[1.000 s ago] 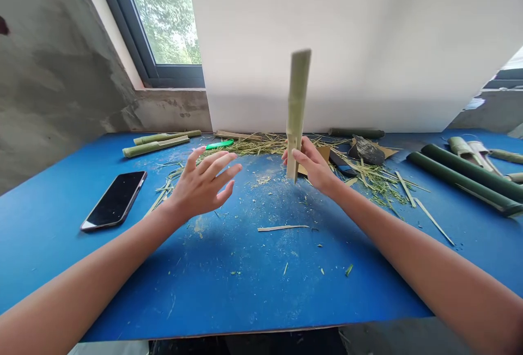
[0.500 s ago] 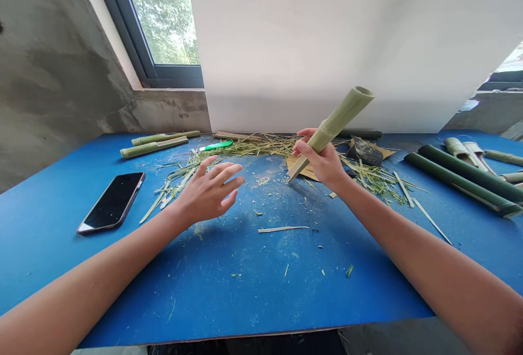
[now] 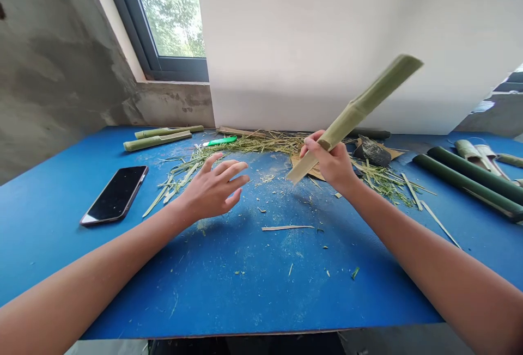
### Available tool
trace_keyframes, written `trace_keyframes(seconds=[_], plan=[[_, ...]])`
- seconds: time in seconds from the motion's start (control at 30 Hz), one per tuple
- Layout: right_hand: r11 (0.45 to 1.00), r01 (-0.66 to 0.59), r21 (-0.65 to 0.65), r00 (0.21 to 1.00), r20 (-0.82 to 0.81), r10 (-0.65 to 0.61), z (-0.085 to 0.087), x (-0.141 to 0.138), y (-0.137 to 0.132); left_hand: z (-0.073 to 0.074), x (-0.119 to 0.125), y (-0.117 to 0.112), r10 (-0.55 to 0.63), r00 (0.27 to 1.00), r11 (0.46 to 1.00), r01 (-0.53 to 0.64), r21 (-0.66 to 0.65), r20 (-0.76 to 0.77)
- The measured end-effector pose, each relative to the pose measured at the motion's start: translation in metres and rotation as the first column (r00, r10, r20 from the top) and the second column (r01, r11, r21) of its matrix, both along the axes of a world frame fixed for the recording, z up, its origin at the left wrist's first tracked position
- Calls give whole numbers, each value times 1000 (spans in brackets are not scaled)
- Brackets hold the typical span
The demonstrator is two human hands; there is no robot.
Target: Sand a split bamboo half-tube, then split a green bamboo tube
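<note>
Right hand [image 3: 333, 161] is gripping 1 bamboo piece [image 3: 359, 105], fingers clamped around it, tilted; left hand [image 3: 216, 189] is hovering open, fingers apart, above table [image 3: 61, 246].

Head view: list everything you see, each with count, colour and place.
table: one, blue, fills the foreground
phone: one, black, table's left
bamboo sticks: two, pale green, far left by the wall
green tool: one, bright green, far edge
shavings: one heap, yellow-green, far middle
sliver: one, pale, table middle
dark lump: one, grey-black, right of the heap
bamboo poles: two, dark green, table's right
window: one, dark frame, upper left
white board: one, white, behind the table
bamboo piece: one, pale green, tilted up rightward, in the right grip
left grip: one, bare, open above the table
right grip: one, bare, closed around the bamboo piece
</note>
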State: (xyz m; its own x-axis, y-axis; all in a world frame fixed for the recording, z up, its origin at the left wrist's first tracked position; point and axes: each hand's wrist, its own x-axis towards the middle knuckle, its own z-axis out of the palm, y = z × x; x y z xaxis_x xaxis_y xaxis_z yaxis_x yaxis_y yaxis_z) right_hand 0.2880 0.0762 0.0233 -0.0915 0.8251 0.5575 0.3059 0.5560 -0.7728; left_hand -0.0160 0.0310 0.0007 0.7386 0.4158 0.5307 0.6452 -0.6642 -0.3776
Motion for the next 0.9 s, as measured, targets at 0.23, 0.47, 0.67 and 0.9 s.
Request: trace_keyframes(seconds=[0.23, 0.47, 0.67, 0.9], plan=[[917, -54, -396, 915, 347, 204, -3, -11, -10, 0, 0, -2, -1, 1000, 1000, 1, 7, -10], [662, -380, -646, 585, 386, 713, 19, -29, -44, 7, 6, -7, -99, 993, 994, 102, 33, -62], [931, -128, -341, 809, 508, 297, 5, 2, -9, 8, 3, -6, 142, 983, 951, -169, -258, -120], [992, 63, -107, 544, 837, 56, -29, 52, 37, 11, 0, -3, 284, 945, 875, -188, -446, 161]])
